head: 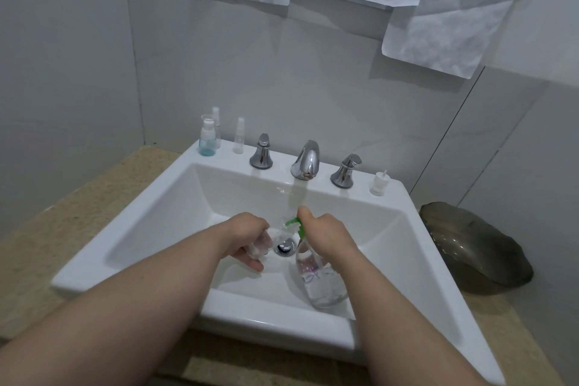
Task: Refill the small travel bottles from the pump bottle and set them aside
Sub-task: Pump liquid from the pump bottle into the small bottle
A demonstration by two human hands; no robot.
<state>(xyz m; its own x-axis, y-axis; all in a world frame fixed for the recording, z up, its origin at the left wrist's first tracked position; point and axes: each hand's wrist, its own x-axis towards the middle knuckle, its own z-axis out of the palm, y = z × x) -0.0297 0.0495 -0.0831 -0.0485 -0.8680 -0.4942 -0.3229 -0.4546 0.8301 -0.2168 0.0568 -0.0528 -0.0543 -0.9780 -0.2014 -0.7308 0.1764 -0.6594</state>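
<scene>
Mid-task, filling step in hand. Left hand (247, 240) has its fingers curled round a small clear travel bottle (261, 246), held tilted inside the sink (125, 229) basin just above the drain (284, 248), mouth toward the green pump head (294, 223). Right hand (327, 236) is wrapped round the neck of the clear pump bottle (319, 283), thumb up against the pump head, likely pressing; the bottle stands in the basin with clear liquid inside. How much is in the held bottle: cannot tell. On the back-left sink ledge stand a bottle with blue liquid (207, 142), a slim clear spray bottle (239, 136) and another spray bottle (216, 117) behind; whether the clear ones are filled is unclear. A loose white spray cap (379, 183) sits on the right ledge, probably for the held bottle. Left to do, by my read: finish filling, cap it, set it aside. Dark bowl (476, 251) on the worktop at right.
</scene>
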